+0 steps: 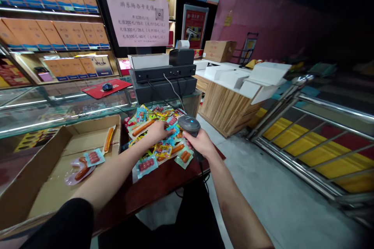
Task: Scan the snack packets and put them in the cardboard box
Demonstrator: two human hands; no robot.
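A heap of small packaged sausages and snack packets (147,163) lies on the dark red tabletop (131,198). My left hand (159,131) reaches into the middle of it, fingers curled at a blue snack packet (173,131); the fingertips are partly hidden. My right hand (201,144) is wrapped around the handle of a dark grey barcode scanner (189,123), whose head is above the heap's right side. To the left, a shallow cardboard box (55,163) contains a long wrapped sausage (109,139), a packet of small sausages (94,157) and a curved sausage pack (82,172).
Behind the heap stands a black cash register (163,81) with cables and a pink printed sign (138,19). A mouse (107,86) rests on a red mat (97,90) over the glass counter. At right are a wooden cabinet (222,103) and a metal railing (292,151).
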